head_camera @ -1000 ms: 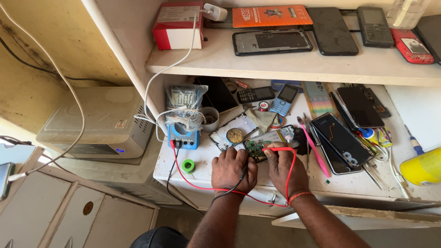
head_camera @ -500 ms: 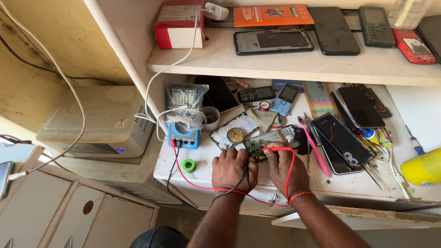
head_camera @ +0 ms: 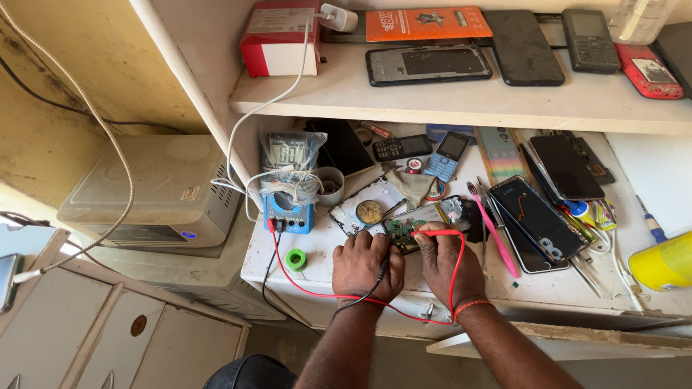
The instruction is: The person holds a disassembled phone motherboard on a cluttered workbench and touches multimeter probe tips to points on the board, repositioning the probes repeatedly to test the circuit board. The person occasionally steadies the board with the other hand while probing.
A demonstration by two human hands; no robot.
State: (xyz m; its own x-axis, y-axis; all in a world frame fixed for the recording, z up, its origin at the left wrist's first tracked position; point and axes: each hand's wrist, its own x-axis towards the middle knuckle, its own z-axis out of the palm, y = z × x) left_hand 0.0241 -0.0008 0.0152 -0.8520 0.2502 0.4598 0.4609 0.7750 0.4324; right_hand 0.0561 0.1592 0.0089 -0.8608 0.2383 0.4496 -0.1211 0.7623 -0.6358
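Observation:
A green circuit board [head_camera: 401,230] lies inside an opened phone [head_camera: 440,216] near the front of the white bench [head_camera: 548,288]. My left hand [head_camera: 366,265] holds a black probe against the board, its black lead running back under my wrist. My right hand [head_camera: 444,263] grips the red probe [head_camera: 441,233], tip on the board. The red lead [head_camera: 295,282] loops across the bench to a blue multimeter [head_camera: 288,209] wrapped in clear plastic at the left.
A green tape roll [head_camera: 295,258] lies by the meter. Several phones, a pink tool [head_camera: 497,238] and screwdrivers crowd the right. A yellow bottle [head_camera: 659,263] sits far right. The shelf [head_camera: 461,101] above holds phones and a red-white box [head_camera: 281,36]. A grey unit [head_camera: 151,191] stands left.

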